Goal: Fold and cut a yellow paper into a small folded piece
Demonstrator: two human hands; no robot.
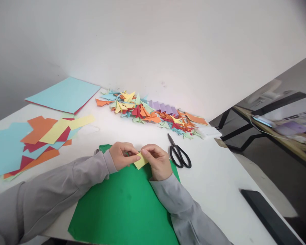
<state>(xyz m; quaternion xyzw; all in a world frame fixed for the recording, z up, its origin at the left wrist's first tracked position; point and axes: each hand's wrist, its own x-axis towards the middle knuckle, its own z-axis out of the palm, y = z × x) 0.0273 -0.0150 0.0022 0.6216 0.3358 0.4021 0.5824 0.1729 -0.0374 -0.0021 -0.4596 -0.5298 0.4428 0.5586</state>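
Note:
A small piece of yellow paper [141,162] is pinched between my two hands, over the far part of a green sheet [122,207]. My left hand [123,156] grips its left edge between thumb and fingers. On the other side, my right hand [158,161] holds the upper right edge, thumb on top. Part of the paper is covered by my fingers. Black-handled scissors [180,154] lie just right of my right hand, blades pointing away from me.
Along the wall runs a long heap of small folded paper planes [142,110] in many colours. Loose coloured paper scraps [40,146] lie at the left, with a light blue sheet [66,93] behind them. A dark flat bar [269,216] sits near the table's right edge.

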